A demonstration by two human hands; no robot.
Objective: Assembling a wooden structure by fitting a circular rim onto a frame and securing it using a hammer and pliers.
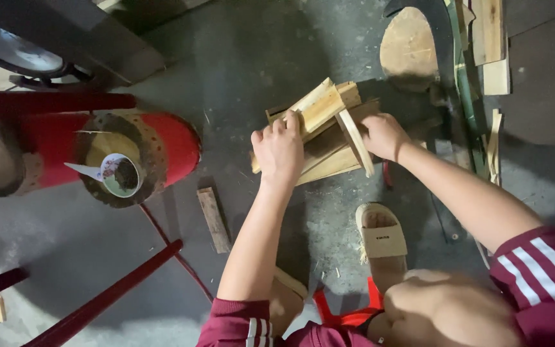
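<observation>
My left hand [279, 149] grips the left side of a bundle of short pale wood slats [322, 106], stacked unevenly on the dark concrete floor. My right hand [384, 135] closes around a thin slat [356, 136] that leans across the right side of the bundle. Both arms reach forward from red sleeves with white stripes. My bare knee and a tan sandal [381, 236] show below the bundle.
A small wood block [214, 220] lies on the floor to the left. A red stool [162, 144] holds a roll of tape [121, 175]. A round wooden stump [408, 46] and scrap boards [489, 38] stand at the back right. Red metal legs [107, 295] cross the lower left.
</observation>
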